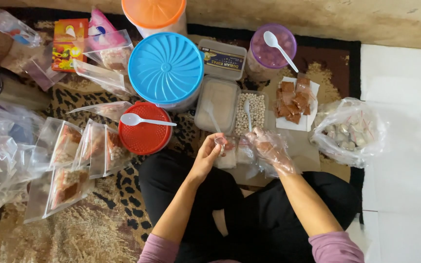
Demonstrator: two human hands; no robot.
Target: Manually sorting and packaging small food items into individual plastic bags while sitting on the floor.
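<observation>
L hand (209, 154) pinches a small metal spoon (219, 141), handle running up toward the clear tray of beige powder (216, 103). Just right, touching, the small clear plastic pouch (242, 155) sits gripped in the plastic-gloved R hand (270, 150), over the mat's near edge.

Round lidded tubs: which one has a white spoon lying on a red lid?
The small red-lidded tub, left of the hands. The purple tub also carries a spoon; the blue and orange lids are bare.
</observation>
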